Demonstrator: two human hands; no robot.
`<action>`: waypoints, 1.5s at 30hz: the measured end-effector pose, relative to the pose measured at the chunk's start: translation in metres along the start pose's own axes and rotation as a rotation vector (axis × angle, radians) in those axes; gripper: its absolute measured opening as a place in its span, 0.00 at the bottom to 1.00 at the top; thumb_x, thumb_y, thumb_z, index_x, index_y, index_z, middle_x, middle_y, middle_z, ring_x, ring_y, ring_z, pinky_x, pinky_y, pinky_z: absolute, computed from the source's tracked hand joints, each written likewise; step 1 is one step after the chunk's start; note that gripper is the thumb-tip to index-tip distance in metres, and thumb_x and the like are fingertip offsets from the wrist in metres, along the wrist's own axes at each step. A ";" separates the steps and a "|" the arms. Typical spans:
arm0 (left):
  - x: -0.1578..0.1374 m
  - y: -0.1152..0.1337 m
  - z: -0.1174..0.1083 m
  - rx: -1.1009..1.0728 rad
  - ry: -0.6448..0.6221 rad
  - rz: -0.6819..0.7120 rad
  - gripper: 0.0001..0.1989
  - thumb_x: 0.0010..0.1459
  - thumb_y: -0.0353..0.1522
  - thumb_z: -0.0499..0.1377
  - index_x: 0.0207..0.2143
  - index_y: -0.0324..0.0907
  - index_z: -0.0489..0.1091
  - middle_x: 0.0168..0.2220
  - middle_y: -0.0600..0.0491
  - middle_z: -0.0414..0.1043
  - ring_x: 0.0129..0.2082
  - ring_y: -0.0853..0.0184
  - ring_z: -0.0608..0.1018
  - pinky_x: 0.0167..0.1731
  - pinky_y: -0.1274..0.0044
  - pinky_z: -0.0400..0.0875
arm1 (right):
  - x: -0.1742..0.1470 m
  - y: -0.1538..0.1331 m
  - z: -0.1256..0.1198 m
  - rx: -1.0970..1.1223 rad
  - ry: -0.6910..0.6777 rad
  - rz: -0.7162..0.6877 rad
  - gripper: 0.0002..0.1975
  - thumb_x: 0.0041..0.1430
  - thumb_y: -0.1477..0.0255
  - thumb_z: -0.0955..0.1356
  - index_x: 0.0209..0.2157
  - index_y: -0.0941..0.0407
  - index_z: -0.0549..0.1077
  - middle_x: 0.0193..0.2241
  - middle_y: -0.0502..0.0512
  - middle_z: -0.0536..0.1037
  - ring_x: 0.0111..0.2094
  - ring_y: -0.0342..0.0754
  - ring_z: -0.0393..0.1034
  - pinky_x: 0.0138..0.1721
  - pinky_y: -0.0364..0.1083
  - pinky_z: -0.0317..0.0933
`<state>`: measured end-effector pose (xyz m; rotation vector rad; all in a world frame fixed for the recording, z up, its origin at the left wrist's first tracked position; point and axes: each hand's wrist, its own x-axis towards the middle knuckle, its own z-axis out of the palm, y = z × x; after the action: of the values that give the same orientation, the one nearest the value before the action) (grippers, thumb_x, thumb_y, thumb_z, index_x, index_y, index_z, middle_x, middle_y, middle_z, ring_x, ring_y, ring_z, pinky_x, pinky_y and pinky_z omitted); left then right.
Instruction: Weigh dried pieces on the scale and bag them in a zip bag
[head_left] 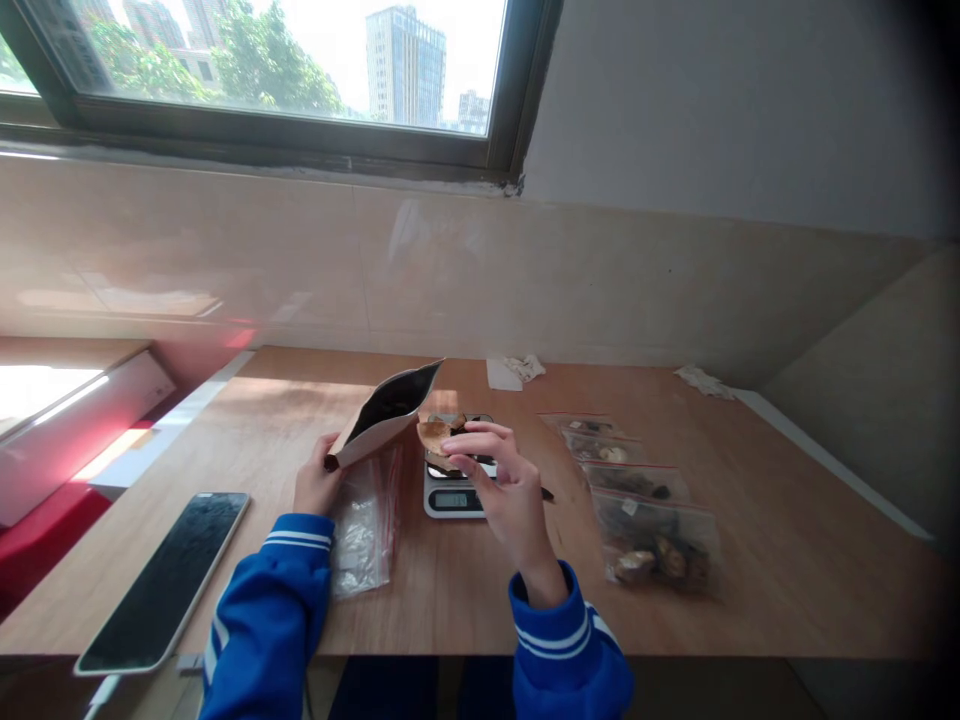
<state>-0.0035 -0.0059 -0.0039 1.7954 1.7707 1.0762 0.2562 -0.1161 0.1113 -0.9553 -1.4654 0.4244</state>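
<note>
My left hand (316,482) is closed on the lower edge of a stand-up pouch (384,432), which leans to the right with its dark mouth open. Over a small digital kitchen scale (453,503), my right hand (510,490) pinches a curved, brown dried piece (433,436), perhaps peel or mushroom. More brown bits show on the scale's platform, partly behind my fingers. The scale's display is lit, but its figures are too small to read. Beneath the pouch lies a stack of clear zip bags (364,540) with red seals.
Several filled zip bags (656,545) lie in an overlapping row at right, holding dark and brown dried pieces. A phone (169,580) with a cable rests at front left. Crumpled tissue (525,368) and a white paper (504,375) sit near the wall. A dark pointed thing (547,494) lies beside the scale.
</note>
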 end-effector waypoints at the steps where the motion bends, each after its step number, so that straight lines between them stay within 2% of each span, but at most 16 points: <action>1: 0.000 -0.001 0.000 0.012 0.005 -0.001 0.25 0.46 0.40 0.57 0.48 0.42 0.67 0.42 0.49 0.77 0.41 0.54 0.78 0.37 0.71 0.70 | -0.003 0.006 -0.008 -0.035 0.026 0.030 0.05 0.60 0.70 0.67 0.36 0.49 0.77 0.36 0.50 0.80 0.49 0.50 0.66 0.51 0.52 0.62; 4: 0.001 -0.004 0.002 0.031 0.009 0.010 0.24 0.47 0.40 0.57 0.48 0.43 0.67 0.40 0.50 0.77 0.40 0.55 0.78 0.36 0.72 0.71 | -0.015 0.037 -0.039 -0.202 0.110 0.145 0.06 0.58 0.66 0.68 0.36 0.50 0.77 0.38 0.53 0.79 0.48 0.52 0.67 0.50 0.53 0.62; 7: 0.002 -0.010 0.004 0.044 0.009 0.027 0.24 0.47 0.40 0.57 0.48 0.44 0.67 0.40 0.51 0.77 0.39 0.55 0.79 0.35 0.72 0.71 | -0.033 0.080 -0.074 -0.332 0.215 0.251 0.09 0.55 0.63 0.68 0.34 0.52 0.78 0.37 0.56 0.78 0.46 0.53 0.68 0.51 0.56 0.59; 10: 0.004 -0.015 0.005 0.051 0.027 0.031 0.23 0.47 0.40 0.57 0.47 0.44 0.69 0.40 0.50 0.77 0.39 0.54 0.79 0.35 0.72 0.71 | -0.049 0.119 -0.098 -0.370 0.188 0.354 0.11 0.53 0.63 0.69 0.33 0.54 0.78 0.36 0.57 0.78 0.42 0.53 0.69 0.49 0.56 0.61; 14: 0.004 -0.018 0.006 0.049 0.032 0.039 0.23 0.47 0.40 0.58 0.47 0.44 0.69 0.40 0.50 0.78 0.39 0.54 0.79 0.36 0.72 0.72 | -0.060 0.147 -0.107 -0.389 0.131 0.399 0.12 0.53 0.64 0.67 0.34 0.55 0.78 0.36 0.59 0.78 0.42 0.55 0.70 0.47 0.57 0.63; 17: 0.004 -0.018 0.005 0.045 0.030 0.043 0.23 0.47 0.40 0.58 0.47 0.44 0.69 0.41 0.50 0.77 0.40 0.54 0.79 0.36 0.72 0.72 | -0.061 0.153 -0.105 -0.412 0.106 0.385 0.12 0.55 0.65 0.65 0.34 0.55 0.78 0.37 0.60 0.78 0.43 0.55 0.71 0.48 0.57 0.63; 21: 0.005 -0.018 0.005 0.040 0.020 0.044 0.22 0.48 0.40 0.58 0.46 0.44 0.69 0.40 0.51 0.77 0.39 0.55 0.79 0.36 0.72 0.72 | -0.058 0.155 -0.102 -0.355 0.040 0.367 0.15 0.57 0.71 0.60 0.40 0.56 0.75 0.41 0.60 0.78 0.41 0.52 0.73 0.45 0.54 0.66; 25: 0.005 -0.019 0.005 0.037 0.023 0.041 0.21 0.46 0.40 0.58 0.45 0.45 0.69 0.39 0.52 0.78 0.38 0.55 0.79 0.35 0.73 0.71 | -0.059 0.160 -0.103 -0.449 0.075 0.321 0.16 0.54 0.74 0.61 0.43 0.56 0.73 0.43 0.61 0.75 0.43 0.53 0.71 0.46 0.55 0.66; 30: 0.005 -0.019 0.006 0.021 0.015 0.025 0.22 0.46 0.40 0.58 0.45 0.44 0.69 0.37 0.51 0.77 0.37 0.55 0.79 0.34 0.72 0.71 | -0.064 0.164 -0.103 -0.422 0.091 0.352 0.17 0.52 0.73 0.63 0.44 0.56 0.72 0.40 0.60 0.75 0.39 0.51 0.72 0.43 0.54 0.68; 36: 0.005 -0.015 0.006 0.023 0.007 0.007 0.23 0.47 0.41 0.58 0.46 0.43 0.68 0.35 0.50 0.77 0.36 0.55 0.79 0.34 0.72 0.71 | -0.061 0.156 -0.103 -0.433 0.135 0.380 0.15 0.55 0.71 0.61 0.43 0.57 0.71 0.40 0.61 0.75 0.36 0.51 0.72 0.40 0.53 0.68; 45: 0.004 -0.013 0.006 0.026 0.007 -0.011 0.23 0.46 0.42 0.58 0.46 0.43 0.69 0.35 0.50 0.78 0.36 0.55 0.79 0.34 0.72 0.71 | -0.065 0.159 -0.090 -0.648 0.045 0.309 0.19 0.52 0.65 0.66 0.45 0.59 0.69 0.42 0.63 0.74 0.45 0.57 0.67 0.48 0.57 0.61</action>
<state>-0.0082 0.0004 -0.0161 1.7966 1.8045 1.0616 0.3818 -0.0971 -0.0356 -1.7083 -1.4404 0.1376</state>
